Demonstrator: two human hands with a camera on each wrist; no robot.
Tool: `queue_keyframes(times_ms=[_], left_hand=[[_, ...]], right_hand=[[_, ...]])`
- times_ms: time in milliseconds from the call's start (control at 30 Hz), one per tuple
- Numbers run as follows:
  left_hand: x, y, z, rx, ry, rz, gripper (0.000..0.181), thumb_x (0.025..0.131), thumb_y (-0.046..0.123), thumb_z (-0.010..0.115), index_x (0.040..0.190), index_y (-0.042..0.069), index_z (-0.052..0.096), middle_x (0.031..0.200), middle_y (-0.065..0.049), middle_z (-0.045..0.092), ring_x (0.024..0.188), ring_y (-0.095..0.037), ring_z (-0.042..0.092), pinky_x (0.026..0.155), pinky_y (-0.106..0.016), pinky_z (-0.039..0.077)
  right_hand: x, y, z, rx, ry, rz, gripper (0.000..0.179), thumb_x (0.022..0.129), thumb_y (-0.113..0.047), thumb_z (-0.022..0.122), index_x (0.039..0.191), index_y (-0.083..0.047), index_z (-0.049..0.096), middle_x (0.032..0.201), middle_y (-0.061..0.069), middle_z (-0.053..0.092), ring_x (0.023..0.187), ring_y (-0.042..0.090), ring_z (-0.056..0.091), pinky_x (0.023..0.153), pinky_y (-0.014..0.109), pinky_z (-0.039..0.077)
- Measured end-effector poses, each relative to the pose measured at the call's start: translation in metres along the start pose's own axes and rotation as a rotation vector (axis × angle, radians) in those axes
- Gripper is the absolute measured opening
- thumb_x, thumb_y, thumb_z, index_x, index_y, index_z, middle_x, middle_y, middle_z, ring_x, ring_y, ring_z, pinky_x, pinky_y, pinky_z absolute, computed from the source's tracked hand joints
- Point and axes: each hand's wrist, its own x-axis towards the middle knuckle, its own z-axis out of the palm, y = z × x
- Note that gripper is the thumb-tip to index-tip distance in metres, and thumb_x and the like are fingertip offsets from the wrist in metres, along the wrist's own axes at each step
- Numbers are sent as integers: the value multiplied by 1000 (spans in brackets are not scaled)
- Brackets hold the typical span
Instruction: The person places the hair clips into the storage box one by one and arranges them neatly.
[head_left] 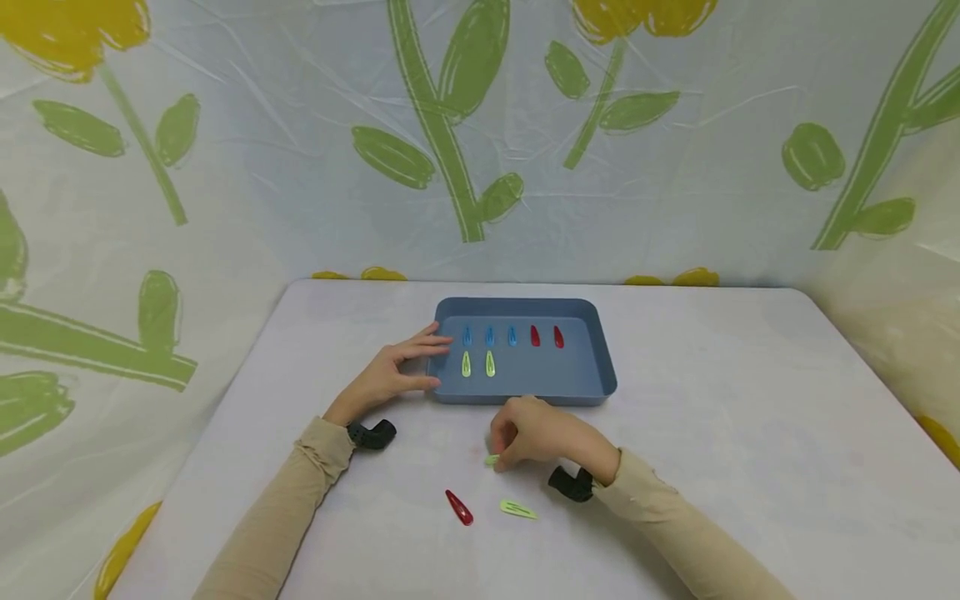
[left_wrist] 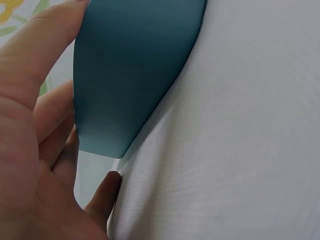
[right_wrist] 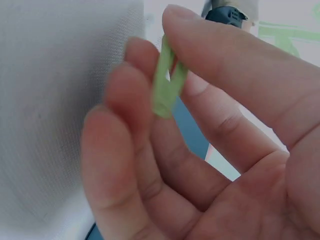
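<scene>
Thumb and fingertips of my right hand (head_left: pixel 536 429) pinch a light green snap hair clip (right_wrist: pixel 169 85) just in front of the tray, low over the table. My left hand (head_left: pixel 390 373) lies along the left end of the blue tray (head_left: pixel 540 398), fingers spread and fairly straight, touching its rim and wall. Inside the tray, a back row holds three blue hair clips (head_left: pixel 490 336) and two red hair clips (head_left: pixel 536 336). Two green hair clips (head_left: pixel 490 364) form a row before them, at the left.
On the white table (head_left: pixel 720 375), nearer to me than the tray, lie a red hair clip (head_left: pixel 459 507) and another green hair clip (head_left: pixel 518 509). A flower-printed sheet (head_left: pixel 300 167) hangs behind the table. Both wrists wear black camera mounts (head_left: pixel 372 434).
</scene>
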Motion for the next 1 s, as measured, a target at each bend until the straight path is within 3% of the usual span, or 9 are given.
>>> queue_keyframes(times_ms=[267,733,1000], left_hand=[[0,0,0,-2,3,2,53,85,2,77,133,-9,58,150,-18,46,151,-31,14,119,-50,21],[1,0,1,-3,7,3,53,84,2,78,133,-8,58,149,-19,46,151,-33,15,118,-52,20],[2,-29,1,20,17,9,54,85,5,79,136,0,60,151,-4,47,151,-18,15,120,-45,21]], right_hand=[[0,1,-2,51,2,-50,18,79,-4,80,67,-13,71,60,-10,55,53,4,46,51,20,37],[2,3,-4,137,19,-73,23,76,2,74,65,-11,59,58,-7,51,52,5,44,50,22,36],[1,2,-8,179,6,-59,19,79,1,78,71,-10,65,60,-2,65,54,10,58,52,23,46]])
